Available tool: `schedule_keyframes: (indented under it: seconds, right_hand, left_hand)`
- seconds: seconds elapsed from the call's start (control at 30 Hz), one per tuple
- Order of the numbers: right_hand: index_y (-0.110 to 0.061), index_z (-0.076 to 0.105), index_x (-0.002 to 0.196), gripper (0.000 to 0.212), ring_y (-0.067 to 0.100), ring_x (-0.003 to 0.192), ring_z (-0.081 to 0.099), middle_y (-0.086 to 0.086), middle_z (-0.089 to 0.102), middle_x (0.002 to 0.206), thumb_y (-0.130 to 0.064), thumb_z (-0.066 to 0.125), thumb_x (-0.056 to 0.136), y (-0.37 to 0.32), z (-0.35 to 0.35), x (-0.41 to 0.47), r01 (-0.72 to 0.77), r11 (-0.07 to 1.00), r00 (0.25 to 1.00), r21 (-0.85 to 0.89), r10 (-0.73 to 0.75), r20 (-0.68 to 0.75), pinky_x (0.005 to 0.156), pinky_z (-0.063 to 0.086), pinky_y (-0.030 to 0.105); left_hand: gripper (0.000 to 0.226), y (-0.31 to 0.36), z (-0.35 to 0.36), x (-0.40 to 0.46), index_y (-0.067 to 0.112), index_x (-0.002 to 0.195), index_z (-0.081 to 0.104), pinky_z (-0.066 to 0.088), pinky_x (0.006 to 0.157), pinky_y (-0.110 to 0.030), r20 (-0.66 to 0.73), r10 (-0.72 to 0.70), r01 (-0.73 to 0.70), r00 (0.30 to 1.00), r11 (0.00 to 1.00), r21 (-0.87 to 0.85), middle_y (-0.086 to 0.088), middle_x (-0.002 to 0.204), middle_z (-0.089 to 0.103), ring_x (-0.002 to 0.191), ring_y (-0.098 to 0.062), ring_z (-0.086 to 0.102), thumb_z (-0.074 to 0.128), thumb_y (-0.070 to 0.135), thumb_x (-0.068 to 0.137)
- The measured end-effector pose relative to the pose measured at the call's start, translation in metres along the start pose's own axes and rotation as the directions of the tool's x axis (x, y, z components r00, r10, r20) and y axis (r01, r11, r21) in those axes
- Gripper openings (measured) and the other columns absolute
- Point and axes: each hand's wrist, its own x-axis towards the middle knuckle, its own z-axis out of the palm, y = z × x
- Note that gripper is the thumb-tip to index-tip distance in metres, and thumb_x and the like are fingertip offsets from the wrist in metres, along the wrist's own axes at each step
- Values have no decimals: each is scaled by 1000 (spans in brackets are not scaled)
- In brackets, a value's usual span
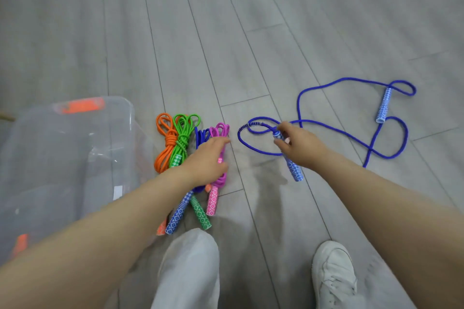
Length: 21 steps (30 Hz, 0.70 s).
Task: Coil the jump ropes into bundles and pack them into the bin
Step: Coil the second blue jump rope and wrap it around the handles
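- right hand point(297, 144) pinching a blue handle point(291, 163), loose rope point(351, 133) trailing off right
- left hand point(208, 160) open, flat on the bundles point(180, 143) beside the bin point(62, 163)

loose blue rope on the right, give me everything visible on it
The uncoiled blue cord jump rope sprawls in loose loops on the grey plank floor, right of the coiled bundles. It has two handles with a blue-and-white diamond pattern. The far handle lies on the floor. The right hand grips the near handle by its top end. A short stretch looks spring-wrapped.
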Motion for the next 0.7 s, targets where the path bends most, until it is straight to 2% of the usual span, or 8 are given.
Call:
schedule_keyframes:
  seconds: [0.07, 0.13, 0.23, 0.3, 0.4, 0.5, 0.6, 0.7]
  right_hand:
    - [-21, 52, 115, 22, 19, 83, 54, -5, 62, 104, -30, 54, 96, -17, -23, -12, 39, 996, 997, 79, -33, -66, 70, 34, 28]
    - [-22, 52, 113, 19, 19, 78, 55, -7, 62, 102, -30, 54, 96, -34, -47, -26, 99, 991, 991, 95, -89, -102, 69, 37, 28]
    - [-21, 51, 112, 17, 13, 70, 54, -9, 61, 102, -29, 52, 97, -55, -82, -50, 168, 982, 978, 84, -156, -139, 68, 39, 28]
    - [-21, 51, 110, 16, 11, 68, 53, -11, 60, 100, -29, 53, 96, -66, -104, -67, 195, 977, 967, 81, -178, -180, 65, 39, 28]
    - [-23, 51, 108, 15, 15, 72, 57, -12, 60, 100, -31, 55, 95, -82, -133, -93, 207, 973, 944, 105, -170, -281, 70, 40, 29]
    - [-31, 50, 98, 10, 11, 71, 63, -16, 63, 94, -33, 58, 92, -95, -158, -117, 207, 951, 920, 230, -109, -376, 70, 48, 32]
    - [-34, 53, 88, 14, 16, 71, 65, -10, 65, 88, -35, 66, 86, -112, -180, -145, 254, 880, 888, 401, -49, -457, 73, 56, 43]
    - [-30, 57, 84, 19, 18, 72, 62, -5, 66, 84, -31, 75, 82, -130, -197, -181, 326, 790, 847, 519, -1, -531, 71, 55, 39]
  left_hand:
    - [70, 29, -19, 1, 12, 151, 25, 25, 112, -28, -29, -30, 26, 999, 991, -132, -11, 153, 32, 141, -24, 32, 58, 11, 89]
    - [77, 53, -42, 1, 18, 153, 16, 33, 109, -34, -61, -65, 51, 996, 976, -211, -15, 153, 32, 137, -32, 39, 58, 13, 89]
    - [78, 86, -78, -4, 24, 154, 12, 42, 99, -34, -130, -77, 47, 989, 974, -224, -13, 155, 30, 122, -34, 53, 55, 15, 90]
    - [64, 108, -96, -13, 22, 150, 26, 45, 88, -30, -163, -38, 4, 986, 979, -204, -12, 147, 43, 112, -31, 59, 53, 15, 93]
    - [31, 140, -117, -34, 17, 125, 55, 46, 83, -31, -223, 44, -70, 974, 992, -109, -8, 119, 64, 98, -25, 60, 50, 17, 95]
    - [20, 171, -136, -61, 17, 111, 63, 48, 82, -35, -305, 56, -133, 951, 962, -239, -9, 107, 68, 94, -28, 63, 50, 19, 95]
    - [24, 209, -155, -93, 24, 96, 64, 51, 93, -45, -388, 0, -215, 921, 832, -511, -7, 95, 68, 97, -32, 64, 45, 30, 84]
    - [24, 244, -164, -125, 21, 95, 65, 50, 99, -43, -439, -60, -318, 896, 605, -731, -2, 95, 63, 92, -20, 62, 48, 38, 88]
